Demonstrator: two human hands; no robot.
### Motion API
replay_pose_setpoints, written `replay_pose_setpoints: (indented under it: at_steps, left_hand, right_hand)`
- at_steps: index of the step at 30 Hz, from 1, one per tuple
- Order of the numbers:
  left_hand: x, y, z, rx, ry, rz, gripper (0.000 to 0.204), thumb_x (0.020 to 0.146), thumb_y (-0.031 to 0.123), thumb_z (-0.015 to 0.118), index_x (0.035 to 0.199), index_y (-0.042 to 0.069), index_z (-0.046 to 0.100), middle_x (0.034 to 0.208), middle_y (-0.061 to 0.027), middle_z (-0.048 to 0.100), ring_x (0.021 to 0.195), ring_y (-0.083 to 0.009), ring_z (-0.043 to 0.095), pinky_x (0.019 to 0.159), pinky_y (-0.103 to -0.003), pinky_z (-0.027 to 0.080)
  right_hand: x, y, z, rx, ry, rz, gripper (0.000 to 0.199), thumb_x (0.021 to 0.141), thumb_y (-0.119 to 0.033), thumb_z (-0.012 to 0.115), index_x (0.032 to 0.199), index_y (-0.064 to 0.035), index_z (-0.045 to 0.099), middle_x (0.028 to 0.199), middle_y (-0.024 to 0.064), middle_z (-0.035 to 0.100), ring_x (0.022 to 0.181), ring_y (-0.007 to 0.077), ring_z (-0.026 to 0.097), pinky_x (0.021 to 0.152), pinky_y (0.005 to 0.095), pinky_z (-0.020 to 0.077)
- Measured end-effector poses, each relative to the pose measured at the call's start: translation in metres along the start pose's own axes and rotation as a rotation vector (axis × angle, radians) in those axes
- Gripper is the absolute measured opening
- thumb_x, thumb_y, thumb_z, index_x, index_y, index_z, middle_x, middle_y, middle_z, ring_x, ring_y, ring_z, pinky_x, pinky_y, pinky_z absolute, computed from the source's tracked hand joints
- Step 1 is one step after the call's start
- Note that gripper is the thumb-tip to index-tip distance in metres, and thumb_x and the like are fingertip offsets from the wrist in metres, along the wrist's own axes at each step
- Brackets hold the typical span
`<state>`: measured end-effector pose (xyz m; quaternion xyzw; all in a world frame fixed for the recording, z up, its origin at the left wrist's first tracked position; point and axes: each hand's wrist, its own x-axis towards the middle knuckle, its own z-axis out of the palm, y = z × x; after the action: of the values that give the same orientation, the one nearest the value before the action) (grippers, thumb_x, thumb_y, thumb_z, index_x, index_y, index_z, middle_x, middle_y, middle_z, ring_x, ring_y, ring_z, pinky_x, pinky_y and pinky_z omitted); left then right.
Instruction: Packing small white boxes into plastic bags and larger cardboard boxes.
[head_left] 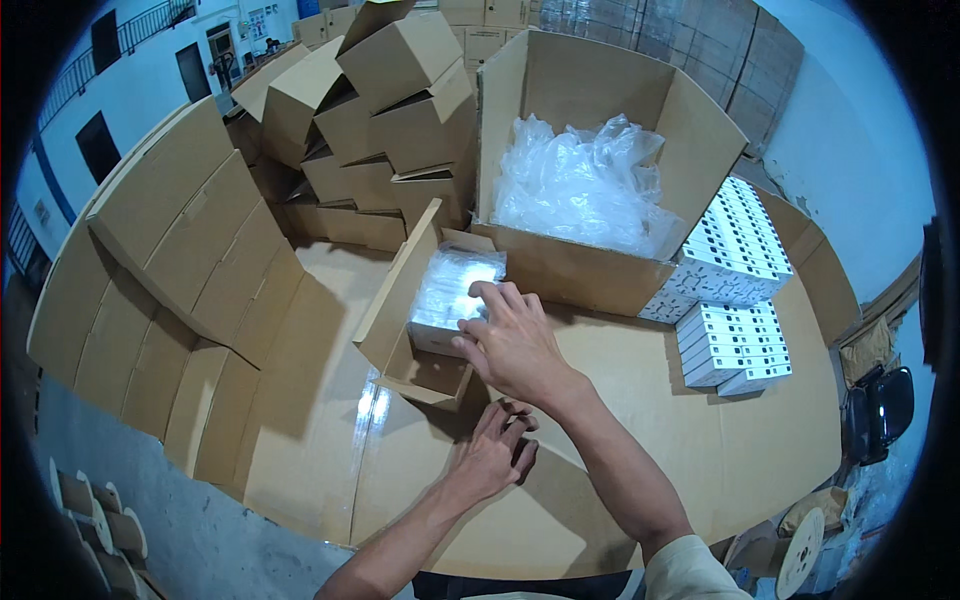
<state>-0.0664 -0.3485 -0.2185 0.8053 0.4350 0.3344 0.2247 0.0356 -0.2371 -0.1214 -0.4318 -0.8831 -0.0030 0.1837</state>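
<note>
A small open cardboard box [390, 318] sits on the table's middle with its lid raised on the left. Clear plastic-wrapped white packs [445, 300] fill its far part, while bare cardboard shows at its near end. My right hand [512, 345] reaches over the packs from the right, fingers bent and apart, with the fingertips at the wrapping; it grips nothing that I can see. Close to the box's near right corner, my left hand [490, 455] hovers low over the table with loosely curled, separated fingers and nothing visible in them.
Behind stands a large open carton [580, 262] of clear plastic bags [585, 180]. White printed boxes [735, 345] are stacked to its right. Empty cardboard boxes [400, 130] pile up at the back left, and more brown boxes [205, 290] line the left edge. The table [600, 400] is cardboard-covered.
</note>
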Motion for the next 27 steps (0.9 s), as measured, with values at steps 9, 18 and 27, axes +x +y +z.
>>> replay_pose_setpoints:
  at_steps: [9, 18, 27]
  left_hand:
    - [0.009, 0.008, 0.002, -0.024, 0.045, -0.008, 0.032, 0.081, 0.005, 0.074, 0.111, 0.001, 0.065, 0.121, -0.0194, 0.058, 0.119, -0.0369, 0.055, 0.103, -0.045, 0.045]
    - [0.038, 0.013, 0.015, 0.013, -0.011, -0.009, 0.028, 0.082, 0.001, 0.068, 0.11, 0.001, 0.062, 0.127, -0.0178, 0.058, 0.123, -0.038, 0.054, 0.106, -0.046, 0.043]
    - [0.106, -0.001, 0.035, 0.127, 0.02, -0.012, 0.026, 0.094, 0.007, 0.062, 0.119, 0.0, 0.061, 0.134, -0.0183, 0.056, 0.128, -0.0381, 0.051, 0.11, -0.047, 0.04]
  right_hand:
    - [-0.084, 0.045, 0.003, 0.313, 0.042, 0.07, 0.069, 0.1, -0.034, 0.059, 0.16, -0.0174, 0.028, 0.162, 0.0225, 0.026, 0.144, 0.0427, 0.035, 0.118, 0.0525, 0.0334]
    - [-0.194, 0.092, -0.023, 0.187, 0.037, 0.291, 0.073, 0.098, -0.034, 0.062, 0.16, -0.016, 0.028, 0.16, 0.0183, 0.033, 0.143, 0.0371, 0.038, 0.113, 0.0512, 0.0358]
    - [-0.258, 0.129, -0.062, 0.082, 0.301, 0.406, 0.069, 0.094, -0.026, 0.069, 0.156, -0.0179, 0.038, 0.153, 0.0162, 0.04, 0.139, 0.0364, 0.042, 0.114, 0.0507, 0.0371]
